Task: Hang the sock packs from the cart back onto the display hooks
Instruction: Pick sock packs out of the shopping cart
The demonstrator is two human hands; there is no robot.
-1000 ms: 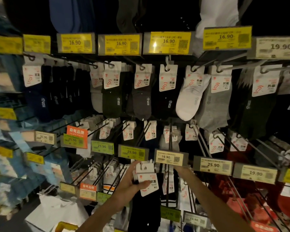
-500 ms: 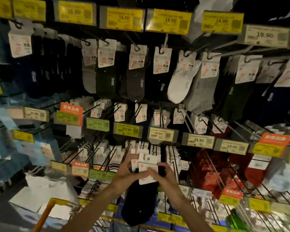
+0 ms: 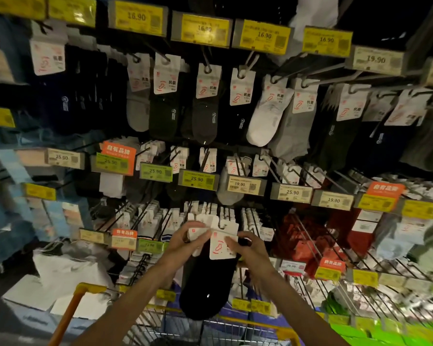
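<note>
Nearest me, the yellow-handled wire shopping cart (image 3: 90,288) shows more of itself than half a second ago. Above it, my left hand (image 3: 179,245) and right hand (image 3: 251,250) both pinch the white card header of the black sock pack (image 3: 208,278). A second ago only the left held it, while the right reached up behind a price tag. The pack hangs just before the low black wire display hooks (image 3: 254,218); whether its hole is on one, I cannot tell. Far above run yellow 16.90 price tags (image 3: 264,36).
</note>
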